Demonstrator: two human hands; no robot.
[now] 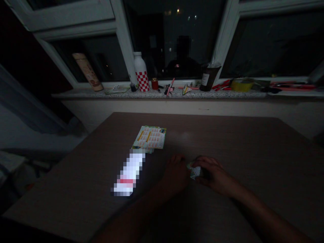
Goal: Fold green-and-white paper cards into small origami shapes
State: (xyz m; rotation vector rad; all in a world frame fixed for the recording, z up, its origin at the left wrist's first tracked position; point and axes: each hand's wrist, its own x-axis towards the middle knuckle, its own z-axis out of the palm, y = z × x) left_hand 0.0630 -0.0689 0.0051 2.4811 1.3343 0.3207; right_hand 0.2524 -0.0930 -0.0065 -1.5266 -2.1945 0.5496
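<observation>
A small folded piece of printed paper (195, 172) is between my two hands, low over the brown table. My right hand (214, 173) grips its right side, with the fingers bent over the top and the thumb at the near edge. On the other side, my left hand (177, 173) is closed, knuckles up, at the paper's left edge. That hand lies in shadow, and its fingertips are partly hidden. Beyond it to the left is a small stack of printed paper sheets (152, 137). A lit phone (129, 173), its screen blurred out, lies in front of the stack.
The table (240, 141) reaches to the wall under a dark window. On the stone sill stand a tan flask (88, 72), a white bottle with red checks (141, 72), a small red jar (154, 83) and a dark cup (209, 79). Pens and yellow tape (242, 85) lie there too.
</observation>
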